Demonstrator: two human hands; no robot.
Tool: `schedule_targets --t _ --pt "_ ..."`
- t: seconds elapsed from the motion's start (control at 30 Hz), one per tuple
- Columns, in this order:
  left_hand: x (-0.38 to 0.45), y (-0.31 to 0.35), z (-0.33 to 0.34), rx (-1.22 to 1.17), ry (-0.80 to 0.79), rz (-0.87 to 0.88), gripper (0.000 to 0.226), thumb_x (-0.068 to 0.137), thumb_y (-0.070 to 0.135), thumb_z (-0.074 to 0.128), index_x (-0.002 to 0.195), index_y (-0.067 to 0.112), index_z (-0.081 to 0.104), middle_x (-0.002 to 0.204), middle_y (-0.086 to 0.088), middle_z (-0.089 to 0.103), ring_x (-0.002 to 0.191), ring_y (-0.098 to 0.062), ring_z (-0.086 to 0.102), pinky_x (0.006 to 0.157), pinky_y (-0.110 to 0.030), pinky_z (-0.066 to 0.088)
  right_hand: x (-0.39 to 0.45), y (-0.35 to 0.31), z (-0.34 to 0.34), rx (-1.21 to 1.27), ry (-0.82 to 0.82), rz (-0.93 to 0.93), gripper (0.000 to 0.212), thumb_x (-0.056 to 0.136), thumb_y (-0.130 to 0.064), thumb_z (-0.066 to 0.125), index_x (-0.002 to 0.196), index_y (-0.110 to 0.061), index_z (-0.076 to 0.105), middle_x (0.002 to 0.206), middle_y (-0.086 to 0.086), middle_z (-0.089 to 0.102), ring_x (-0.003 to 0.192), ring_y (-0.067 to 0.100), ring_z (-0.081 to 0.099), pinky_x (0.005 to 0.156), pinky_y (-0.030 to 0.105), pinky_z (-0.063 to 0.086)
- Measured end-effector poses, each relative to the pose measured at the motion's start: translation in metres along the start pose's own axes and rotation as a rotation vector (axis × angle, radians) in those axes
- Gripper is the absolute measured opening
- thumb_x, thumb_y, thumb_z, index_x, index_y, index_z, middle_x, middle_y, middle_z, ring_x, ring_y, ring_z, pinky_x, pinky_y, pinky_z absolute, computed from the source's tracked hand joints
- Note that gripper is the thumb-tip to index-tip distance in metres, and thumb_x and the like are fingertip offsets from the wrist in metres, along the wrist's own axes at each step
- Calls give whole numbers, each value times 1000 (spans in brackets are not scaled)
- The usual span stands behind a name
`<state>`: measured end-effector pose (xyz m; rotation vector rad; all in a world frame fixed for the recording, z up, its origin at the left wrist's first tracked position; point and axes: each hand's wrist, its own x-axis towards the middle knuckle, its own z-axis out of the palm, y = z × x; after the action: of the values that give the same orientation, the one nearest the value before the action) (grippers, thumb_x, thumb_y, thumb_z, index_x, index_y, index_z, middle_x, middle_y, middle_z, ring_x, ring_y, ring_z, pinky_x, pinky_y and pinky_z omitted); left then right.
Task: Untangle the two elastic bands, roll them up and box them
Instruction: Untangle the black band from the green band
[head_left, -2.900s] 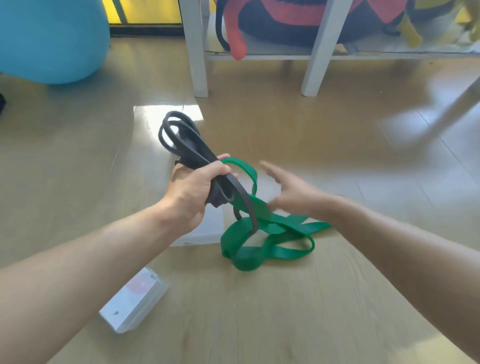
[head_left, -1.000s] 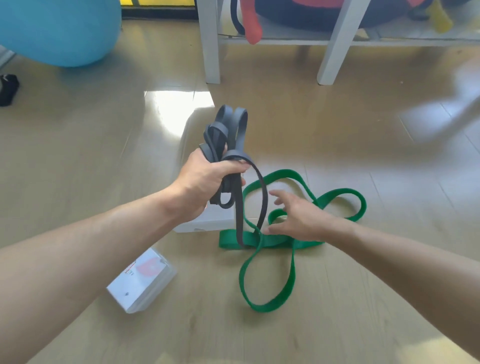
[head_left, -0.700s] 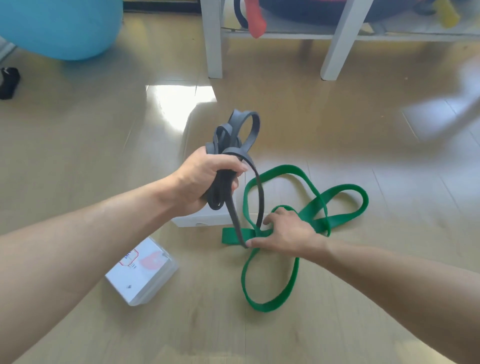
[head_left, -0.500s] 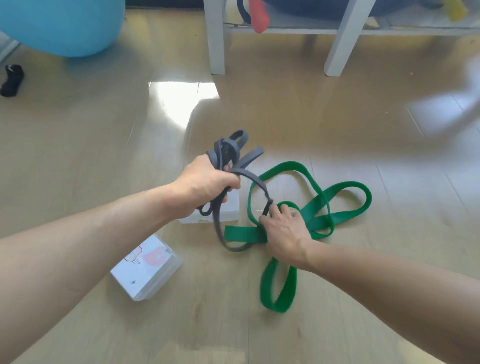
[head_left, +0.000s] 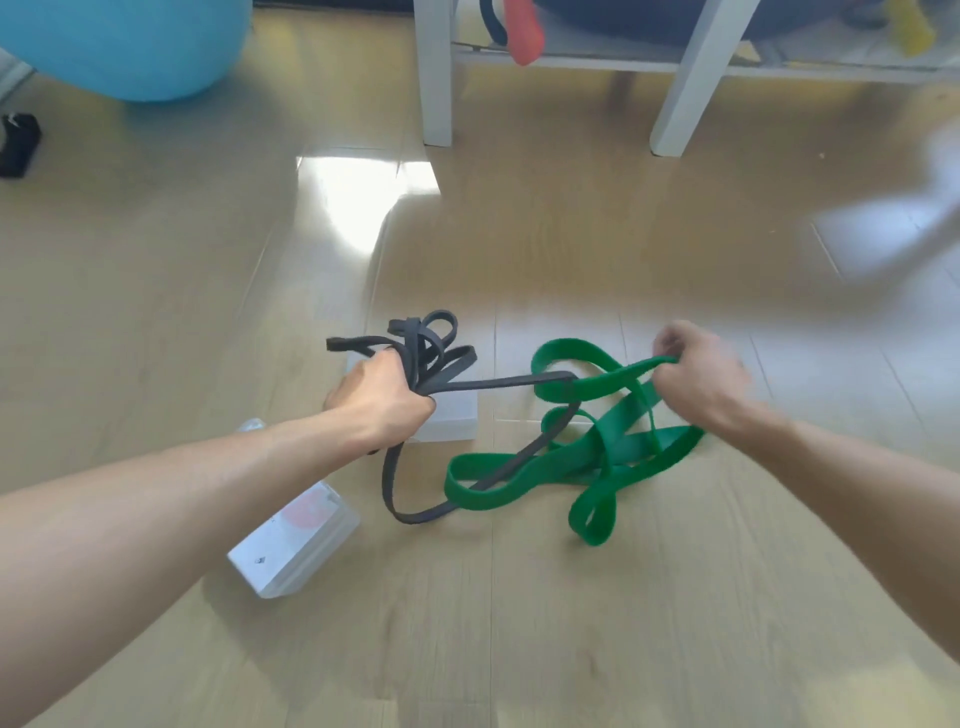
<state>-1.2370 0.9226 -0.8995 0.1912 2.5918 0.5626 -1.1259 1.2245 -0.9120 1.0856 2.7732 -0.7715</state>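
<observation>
While left hand (head_left: 382, 397) grips bunched black band (head_left: 498, 384) | its strand runs rightward through green band (head_left: 571, 462) | right hand (head_left: 698, 376) pinches green.

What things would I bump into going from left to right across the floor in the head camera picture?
lidded white box → left hand gripping the grey band → green band → right hand holding it.

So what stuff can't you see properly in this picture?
- White box, head view: mostly hidden behind the left hand, which grips the black band.
- Where the black band threads through the green band: overlapping loops hide it.
- Right hand, gripping the green band: motion-blurred.
- Label on the clear case: too small to read.
- Blue ball: cut off by the top edge.
</observation>
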Motion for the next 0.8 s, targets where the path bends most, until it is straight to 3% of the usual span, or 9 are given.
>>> schedule_targets --t 0.07,0.13,0.2,0.33,0.43,0.5,0.6,0.7,0.8 --pt "2 -1 2 -9 1 10 21 75 20 59 94 26 52 80 -6 70 69 -32 69 54 -30 52 13 14 -10 -207 -5 63 27 79 -14 55 101 -28 61 101 4 67 92 32 60 78 37 49" --pt "2 1 3 -97 4 19 18 75 20 60 91 26 55 80 -7 72 73 -33 72 60 -39 61 17 22 -10 -509 -53 55 49 83 -19 61 130 -30 54 128 8 59 120 33 52 100 48 45" --pt "0 4 3 -211 16 35 13 78 17 64 88 24 59 78 -9 74 74 -30 75 66 -46 65 5 15 4 -635 -40 -119 76 80 -13 62 149 -29 36 152 8 40 142 33 32 118 52 24" --pt "-4 13 4 -355 -22 73 11 81 10 70 79 15 61 65 -7 70 58 -21 71 56 -41 62 -51 -23 52 -256 8 -764 44 80 -24 70 123 -22 59 121 1 61 116 24 53 100 42 46" --pt "-6 14 5 -350 -13 78 15 81 10 71 74 15 59 62 -6 66 54 -19 68 49 -32 55 -75 -25 92 -534 -375 -820 65 81 -57 65 135 -25 48 122 -1 62 117 24 55 101 40 43" --pt "-4 9 6 -331 19 52 14 81 11 71 74 15 58 62 -5 66 54 -17 68 51 -30 55 -74 -15 108 -679 -445 -877 42 85 -48 64 120 -25 58 113 -1 64 115 26 55 100 40 40" --pt "3 -5 4 -295 59 13 8 81 13 70 81 13 61 63 -6 69 58 -21 73 58 -34 60 -72 -11 100 -132 -371 -812 18 92 -38 62 103 -23 61 99 -4 65 98 22 61 85 37 48" --pt "10 -17 2 -192 82 21 13 80 20 70 78 21 58 69 -7 69 62 -30 69 54 -32 53 -70 -24 56 471 -38 -570 17 97 -32 64 105 -18 60 92 -4 67 83 14 65 74 31 54" --pt "13 -19 4 -73 94 53 14 80 26 69 90 26 60 78 -2 68 73 -33 67 64 -35 57 -62 -44 -2 733 320 -508 18 92 -32 65 89 -17 57 72 -3 55 61 11 50 56 27 43"
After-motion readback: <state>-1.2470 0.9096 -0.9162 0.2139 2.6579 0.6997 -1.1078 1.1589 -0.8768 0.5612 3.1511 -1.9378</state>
